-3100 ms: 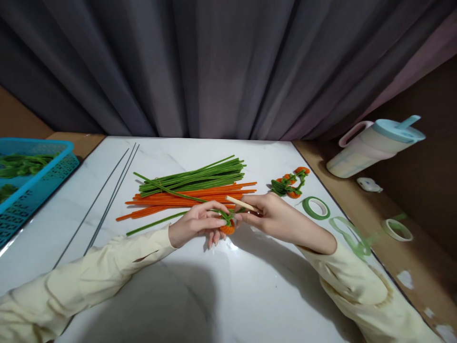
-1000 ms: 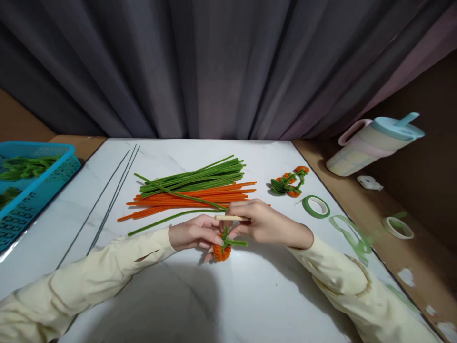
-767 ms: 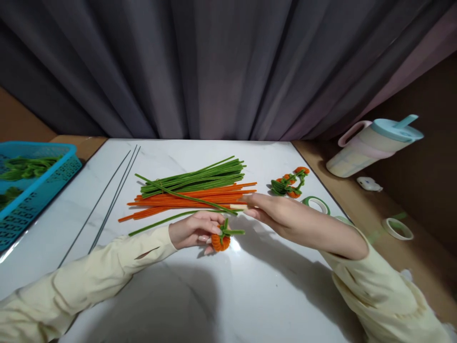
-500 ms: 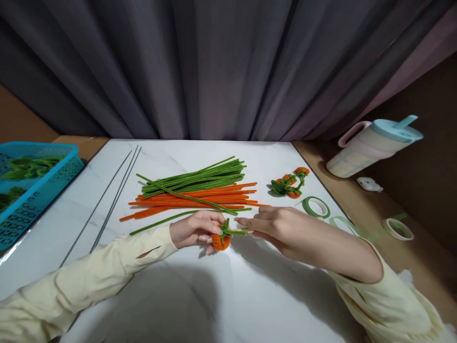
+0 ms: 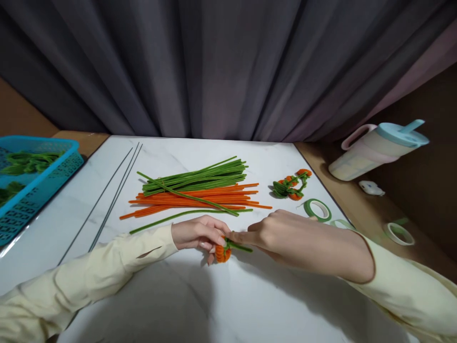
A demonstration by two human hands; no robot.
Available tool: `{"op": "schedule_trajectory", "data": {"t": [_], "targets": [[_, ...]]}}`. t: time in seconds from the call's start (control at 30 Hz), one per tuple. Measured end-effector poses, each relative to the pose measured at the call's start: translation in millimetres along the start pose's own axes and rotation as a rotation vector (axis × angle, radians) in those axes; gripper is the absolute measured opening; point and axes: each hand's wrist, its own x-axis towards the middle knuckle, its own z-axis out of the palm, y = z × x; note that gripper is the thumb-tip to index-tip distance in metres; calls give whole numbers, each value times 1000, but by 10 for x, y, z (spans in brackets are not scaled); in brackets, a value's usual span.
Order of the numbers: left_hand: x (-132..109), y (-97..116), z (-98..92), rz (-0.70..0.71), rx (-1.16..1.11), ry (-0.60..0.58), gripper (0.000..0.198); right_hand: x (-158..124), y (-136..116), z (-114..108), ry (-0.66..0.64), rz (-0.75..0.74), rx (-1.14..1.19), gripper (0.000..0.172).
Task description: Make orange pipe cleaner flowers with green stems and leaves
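Observation:
My left hand (image 5: 200, 234) pinches a small ribbed orange pipe-cleaner ball (image 5: 223, 254) with a green top, just above the white tabletop. From the top, a short green pipe-cleaner end (image 5: 243, 247) sticks out to the right. My right hand (image 5: 273, 236) reaches in from the right, its index finger stretched onto the green top. The other right fingers are curled and mostly hidden. A small tan tip (image 5: 313, 218) shows behind that hand; what it belongs to is hidden. Beyond the hands lie bundles of green pipe cleaners (image 5: 200, 178) and orange pipe cleaners (image 5: 200, 197).
Finished orange and green pieces (image 5: 290, 183) lie right of the bundles, near a green tape roll (image 5: 317, 210). Another tape roll (image 5: 400, 234), a white case (image 5: 371, 187) and a tumbler (image 5: 374, 151) are farther right. Thin wires (image 5: 114, 205) and a blue basket (image 5: 39, 190) with green leaves are left.
My right hand has moved left, its index finger now on the green top of the ball. The green end has tilted down slightly. My left hand keeps its hold.

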Motion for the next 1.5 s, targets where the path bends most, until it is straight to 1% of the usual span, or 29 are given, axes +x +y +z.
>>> {"op": "schedule_trajectory", "data": {"t": [0.1,0.2,0.3,0.5,0.67,0.8,0.97,1.13,1.3,1.4,1.5], "targets": [[-3,9,4,-6,-2,11,16,48,-17,-59,-127,-56,-107,38],[-5,7,-3,-4,-5,1,16,75,-66,-83,-194,-78,-225,39],[-1,-4,-18,-2,-6,-28,17,89,-110,-96,-237,-83,-279,39],[7,-21,-48,6,-16,-50,11,120,-98,-92,-226,-101,-282,36],[12,-35,-69,21,-12,-54,11,135,-105,-59,-195,-79,-301,43],[13,-39,-68,32,-43,-54,9,124,-152,-32,-188,-72,-346,35],[9,-28,-44,31,-38,-91,10,107,-210,57,-97,-100,-397,30],[16,-29,-42,36,-47,-94,12,110,-242,77,-156,-77,-434,33],[6,-16,-46,11,-53,-92,7,89,-219,-29,-219,-80,-331,37],[-6,-4,-40,-18,-39,-112,8,84,-202,-72,-205,-93,-278,40],[-10,-5,-36,-29,-26,-120,11,83,-205,-64,-174,-121,-293,35]]}}
